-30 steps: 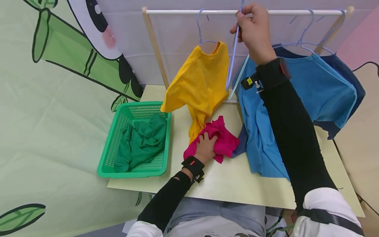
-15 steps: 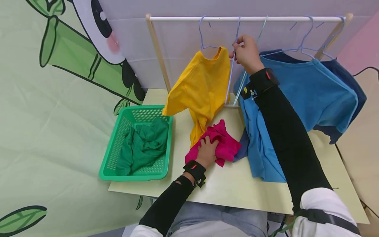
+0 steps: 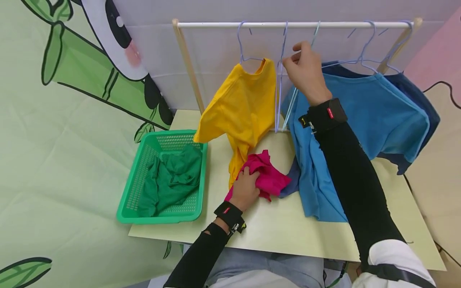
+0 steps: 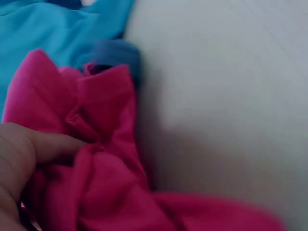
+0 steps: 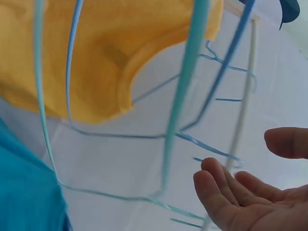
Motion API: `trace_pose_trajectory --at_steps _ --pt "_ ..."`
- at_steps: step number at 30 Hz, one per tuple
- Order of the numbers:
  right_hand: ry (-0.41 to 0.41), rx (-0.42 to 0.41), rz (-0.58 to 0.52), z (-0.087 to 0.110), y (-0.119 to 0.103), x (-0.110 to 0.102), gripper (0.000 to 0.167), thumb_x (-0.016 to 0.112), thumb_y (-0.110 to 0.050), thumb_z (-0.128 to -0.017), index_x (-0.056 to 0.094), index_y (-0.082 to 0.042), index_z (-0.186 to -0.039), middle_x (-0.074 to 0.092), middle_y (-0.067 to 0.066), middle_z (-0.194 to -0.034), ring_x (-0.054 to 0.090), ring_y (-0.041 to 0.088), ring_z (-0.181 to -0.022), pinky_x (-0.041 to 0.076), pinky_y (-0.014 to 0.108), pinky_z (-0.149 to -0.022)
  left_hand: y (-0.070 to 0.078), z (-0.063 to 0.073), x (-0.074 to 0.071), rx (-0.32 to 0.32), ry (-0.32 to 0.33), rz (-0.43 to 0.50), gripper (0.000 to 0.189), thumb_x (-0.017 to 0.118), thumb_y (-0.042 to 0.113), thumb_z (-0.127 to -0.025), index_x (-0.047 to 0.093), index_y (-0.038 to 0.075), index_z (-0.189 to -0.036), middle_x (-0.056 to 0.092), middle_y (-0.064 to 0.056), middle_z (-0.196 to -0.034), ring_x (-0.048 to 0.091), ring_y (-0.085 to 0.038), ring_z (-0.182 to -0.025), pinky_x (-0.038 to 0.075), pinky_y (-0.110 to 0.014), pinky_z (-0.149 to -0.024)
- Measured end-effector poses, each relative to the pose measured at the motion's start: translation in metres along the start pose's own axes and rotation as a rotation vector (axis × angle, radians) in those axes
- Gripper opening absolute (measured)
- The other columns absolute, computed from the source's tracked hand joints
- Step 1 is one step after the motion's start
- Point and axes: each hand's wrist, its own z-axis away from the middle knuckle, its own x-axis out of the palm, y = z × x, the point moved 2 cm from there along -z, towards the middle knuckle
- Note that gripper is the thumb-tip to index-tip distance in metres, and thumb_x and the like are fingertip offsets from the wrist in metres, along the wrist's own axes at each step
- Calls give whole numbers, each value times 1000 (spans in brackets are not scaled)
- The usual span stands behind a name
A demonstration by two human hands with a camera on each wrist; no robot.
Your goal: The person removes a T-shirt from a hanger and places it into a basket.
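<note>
My left hand (image 3: pixel 245 190) grips a crumpled pink garment (image 3: pixel 268 176) on the table; in the left wrist view the thumb digs into the folds of the pink cloth (image 4: pixel 106 187). My right hand (image 3: pixel 306 72) is raised just below the rail. In the right wrist view its fingers (image 5: pixel 216 192) and thumb are apart with nothing between them. Beside it hang a bare lavender hanger (image 3: pixel 277 96) and a bare pale teal hanger (image 3: pixel 289 108), both hooked over the white rail (image 3: pixel 216 25). A yellow shirt (image 3: pixel 245 102) hangs to their left on its own hanger.
Blue shirt (image 3: pixel 381 108) and a navy shirt (image 3: pixel 426 108) hang at the right of the rail. A green basket (image 3: pixel 124 200) holding a green garment (image 3: pixel 176 180) stands at the table's left. The rack's wooden post (image 3: pixel 189 66) rises behind the basket.
My right hand has come down from the rail and let go of the lavender hanger, which now hangs there. The left hand stays on the pink garment, shifted slightly toward me.
</note>
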Motion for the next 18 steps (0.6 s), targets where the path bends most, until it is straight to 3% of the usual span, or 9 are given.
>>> trace_pose_trajectory --at_steps 4,9,13,15,18 --pt "143 -170 -20 28 -6 -7 49 53 -28 -111 48 -1 -151 62 19 -140 59 29 -122 49 29 -104 -1 19 -41 47 206 161 31 81 18 -90 72 11 -120 57 -15 -112 62 -31 -94 60 -44 -72" --pt "251 -262 -76 59 -9 -24 42 58 -22 -110 55 -1 -146 65 17 -135 62 25 -118 47 24 -100 -2 58 -124 138 471 339 22 83 14 -89 71 4 -105 58 -16 -103 60 -30 -92 58 -42 -73" --pt "324 -332 -87 80 -6 -38 39 59 -21 -111 58 1 -143 67 16 -134 64 23 -119 47 22 -99 -23 102 -199 169 662 326 18 80 10 -84 71 2 -97 61 -20 -104 59 -35 -95 53 -44 -73" --pt "364 -363 -90 89 -3 -45 37 59 -20 -111 60 2 -141 68 17 -133 65 22 -119 48 22 -100 -40 124 -233 146 781 286 16 77 11 -84 71 0 -94 61 -23 -103 60 -34 -95 50 -35 -77" --pt "419 -406 -110 97 4 -54 34 59 -19 -110 63 3 -136 71 11 -127 66 19 -115 49 23 -99 -71 146 -275 74 959 234 26 73 18 -86 69 -6 -92 61 -23 -101 58 -20 -98 43 -22 -82"
